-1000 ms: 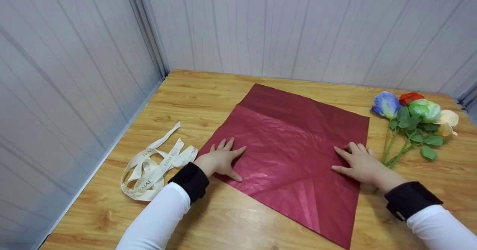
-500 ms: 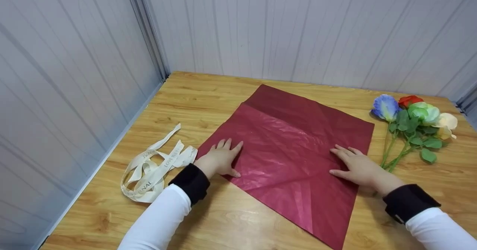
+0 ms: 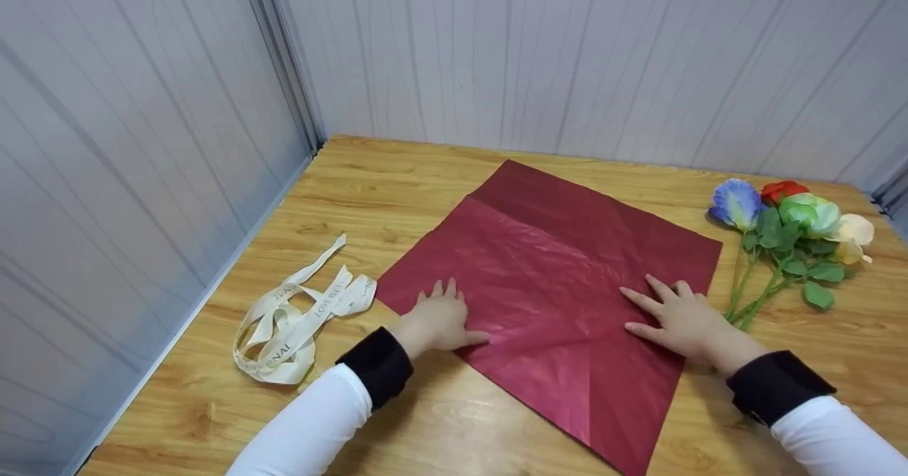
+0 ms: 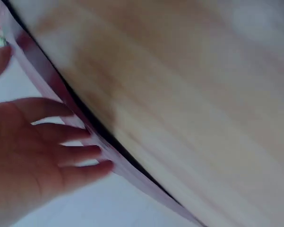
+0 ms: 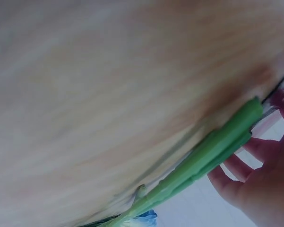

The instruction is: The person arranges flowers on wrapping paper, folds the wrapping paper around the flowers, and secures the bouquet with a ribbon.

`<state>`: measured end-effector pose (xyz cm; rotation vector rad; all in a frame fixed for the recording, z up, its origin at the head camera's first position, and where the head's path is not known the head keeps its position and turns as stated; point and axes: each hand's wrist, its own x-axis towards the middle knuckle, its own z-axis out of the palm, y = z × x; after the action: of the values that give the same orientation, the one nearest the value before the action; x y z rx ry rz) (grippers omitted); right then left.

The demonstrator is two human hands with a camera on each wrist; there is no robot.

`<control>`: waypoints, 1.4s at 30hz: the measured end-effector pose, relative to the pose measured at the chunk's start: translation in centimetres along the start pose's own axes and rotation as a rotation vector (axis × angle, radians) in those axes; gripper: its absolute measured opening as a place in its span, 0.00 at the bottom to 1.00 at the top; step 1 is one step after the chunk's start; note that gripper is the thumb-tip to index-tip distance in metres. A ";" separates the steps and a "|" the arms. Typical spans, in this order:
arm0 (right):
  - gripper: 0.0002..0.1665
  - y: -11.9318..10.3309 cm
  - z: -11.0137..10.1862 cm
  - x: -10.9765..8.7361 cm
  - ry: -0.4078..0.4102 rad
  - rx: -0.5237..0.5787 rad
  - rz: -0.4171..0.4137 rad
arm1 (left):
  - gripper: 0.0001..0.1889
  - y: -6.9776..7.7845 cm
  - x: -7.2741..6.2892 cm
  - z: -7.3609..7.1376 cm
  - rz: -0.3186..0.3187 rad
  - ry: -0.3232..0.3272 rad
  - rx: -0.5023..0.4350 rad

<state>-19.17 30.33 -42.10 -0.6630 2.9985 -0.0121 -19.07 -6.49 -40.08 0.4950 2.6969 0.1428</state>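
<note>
A dark red sheet of wrapping paper (image 3: 539,284) lies flat and slightly creased on the wooden table, one corner toward the near edge. My left hand (image 3: 441,320) rests on its left part with spread fingers; the left wrist view shows the same hand (image 4: 38,156) along the thin paper edge (image 4: 127,165). On the right side of the sheet lies my right hand (image 3: 684,323), its fingers stretched over the paper. In the right wrist view, green flower stems (image 5: 198,163) run close beside that hand (image 5: 269,175).
A cream printed ribbon (image 3: 284,334) lies in loose loops on the left of the table (image 3: 184,405). Artificial flowers (image 3: 809,217) in blue, red, green-white and cream lie at the right. Panelled walls (image 3: 567,57) stand behind and to the left.
The sheet has turned slightly clockwise, its far corners shifting right and its near corner shifting left. My left hand has moved a little right; the right hand has shifted slightly left.
</note>
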 end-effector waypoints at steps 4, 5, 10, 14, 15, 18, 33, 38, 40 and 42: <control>0.38 -0.1 -0.2 -0.2 0.004 0.021 0.006 | 0.58 1.1 0.5 0.1 -0.089 -0.014 0.075; 0.38 -0.1 -0.2 -0.3 0.008 0.023 0.005 | 0.60 1.2 0.7 0.0 -0.106 -0.018 0.096; 0.39 -0.1 -0.1 -0.5 0.034 0.015 -0.007 | 0.63 1.2 1.4 -0.2 -0.144 -0.012 0.128; 0.39 0.0 0.0 -0.5 0.049 0.047 -0.015 | 0.63 0.8 1.9 -0.5 -0.129 0.010 0.074; 0.40 0.0 0.0 -0.5 0.045 0.065 -0.014 | 0.62 0.7 1.9 -0.5 -0.123 0.019 0.058; 0.41 0.0 0.1 -0.4 0.019 0.121 -0.007 | 0.61 0.6 2.0 -0.5 -0.102 0.044 0.036; 0.40 -0.8 0.2 0.0 0.009 0.068 -0.024 | 0.52 0.6 1.6 0.1 -0.129 0.195 0.077; 0.36 -0.8 0.3 -0.2 0.040 0.028 -0.037 | 0.45 0.9 1.6 0.2 -0.114 0.236 0.085; 0.36 -0.8 0.3 -0.3 0.048 0.020 -0.037 | 0.43 0.9 1.6 0.2 -0.096 0.228 0.062; 0.36 -0.8 0.3 -0.3 0.047 0.017 -0.034 | 0.43 0.7 1.5 0.0 -0.084 0.201 0.017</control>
<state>-18.57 29.72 -42.34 -0.7223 3.0282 -0.0558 -20.12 -5.26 -40.54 0.3899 2.9118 0.1532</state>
